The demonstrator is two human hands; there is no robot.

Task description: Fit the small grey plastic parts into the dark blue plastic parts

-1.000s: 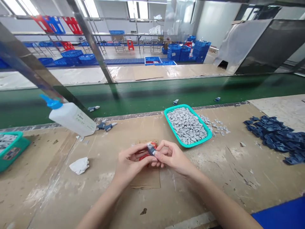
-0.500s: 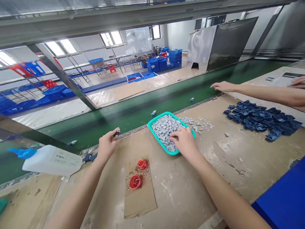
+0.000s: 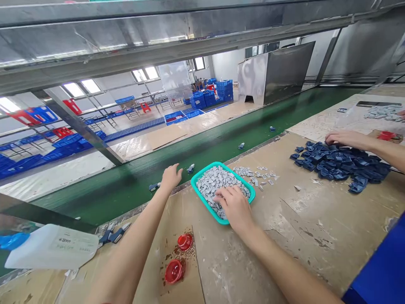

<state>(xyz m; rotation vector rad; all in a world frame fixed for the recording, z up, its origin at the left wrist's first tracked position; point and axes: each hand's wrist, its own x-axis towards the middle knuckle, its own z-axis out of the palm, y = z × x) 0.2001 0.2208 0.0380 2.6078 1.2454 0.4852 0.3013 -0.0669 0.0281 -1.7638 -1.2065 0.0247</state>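
My left hand [image 3: 171, 177] reaches forward to the edge of the green conveyor belt [image 3: 221, 143], fingers loosely stretched with nothing visible in them. A small blue-grey assembled piece [image 3: 190, 169] lies on the belt just right of it, and another [image 3: 154, 186] just left. My right hand [image 3: 232, 204] rests in the teal tray [image 3: 202, 202], its fingers bent down into the heap of small grey parts [image 3: 215, 181]. What those fingers hold, if anything, is hidden.
Two red caps [image 3: 185, 241] sit on a cardboard scrap near my left forearm. A white bottle [image 3: 50, 249] with a blue cap lies at the left. Loose grey parts [image 3: 253, 173] lie beside the tray. Another person's hand [image 3: 344, 137] touches a dark blue parts pile [image 3: 341, 164].
My hands parted from the piece held between them. The left carried it out to the belt and now shows empty; the right went into the tray. The view swung right.
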